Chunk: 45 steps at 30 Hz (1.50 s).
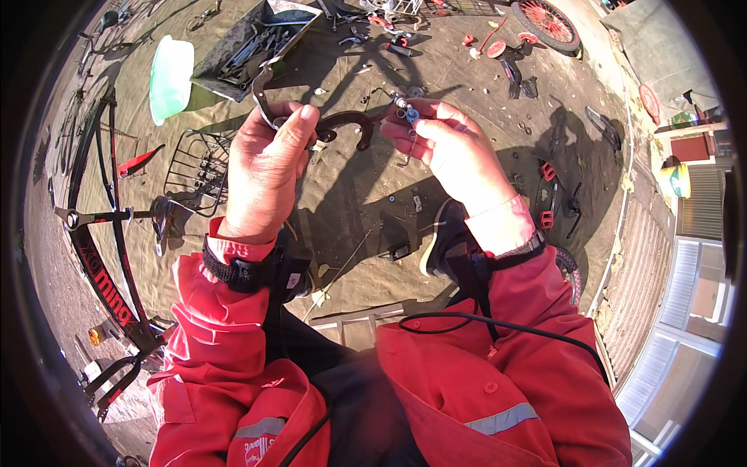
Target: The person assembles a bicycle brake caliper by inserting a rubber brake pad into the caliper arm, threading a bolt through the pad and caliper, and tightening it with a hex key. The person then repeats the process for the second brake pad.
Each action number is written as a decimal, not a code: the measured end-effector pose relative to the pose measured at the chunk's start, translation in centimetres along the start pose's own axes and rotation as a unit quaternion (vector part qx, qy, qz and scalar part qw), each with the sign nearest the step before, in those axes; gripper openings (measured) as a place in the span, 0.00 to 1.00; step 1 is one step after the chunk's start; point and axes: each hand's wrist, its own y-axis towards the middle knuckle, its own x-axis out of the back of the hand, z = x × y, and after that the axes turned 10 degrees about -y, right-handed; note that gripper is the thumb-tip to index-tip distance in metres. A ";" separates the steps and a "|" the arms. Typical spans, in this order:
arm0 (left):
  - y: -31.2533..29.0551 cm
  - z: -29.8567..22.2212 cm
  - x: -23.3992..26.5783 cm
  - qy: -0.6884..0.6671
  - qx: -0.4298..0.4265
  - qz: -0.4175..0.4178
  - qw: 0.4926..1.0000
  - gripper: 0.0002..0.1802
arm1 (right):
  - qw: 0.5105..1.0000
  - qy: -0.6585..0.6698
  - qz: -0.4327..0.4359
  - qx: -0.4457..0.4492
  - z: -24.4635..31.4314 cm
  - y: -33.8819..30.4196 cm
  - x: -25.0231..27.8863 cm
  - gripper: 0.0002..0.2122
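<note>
My left hand [266,171] is closed, its thumb pressed over the middle of a dark curved bicycle brake caliper [350,119]. One caliper arm rises above the fingers and another curves out to the right. To the right of it, my right hand [463,159] pinches a small metal bolt with nuts and a blue washer [408,113]. A thin bent wire hangs from these fingers; whether it is part of the bolt assembly I cannot tell. The caliper's end and the right fingertips are close together; contact between them is unclear.
A black bicycle frame [101,272] lies left, near a wire basket [194,171] and a red pointed part [141,160]. Farther off are a pale green tub [170,80], a tool tray [253,48] and a red-rimmed wheel [547,22]. Red pedals [547,220] lie right.
</note>
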 end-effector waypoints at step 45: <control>-1.2 0.7 -2.0 -0.028 -0.037 0.094 0.995 0.13 | 0.994 0.057 -0.006 -0.092 0.1 -0.5 -2.4 0.16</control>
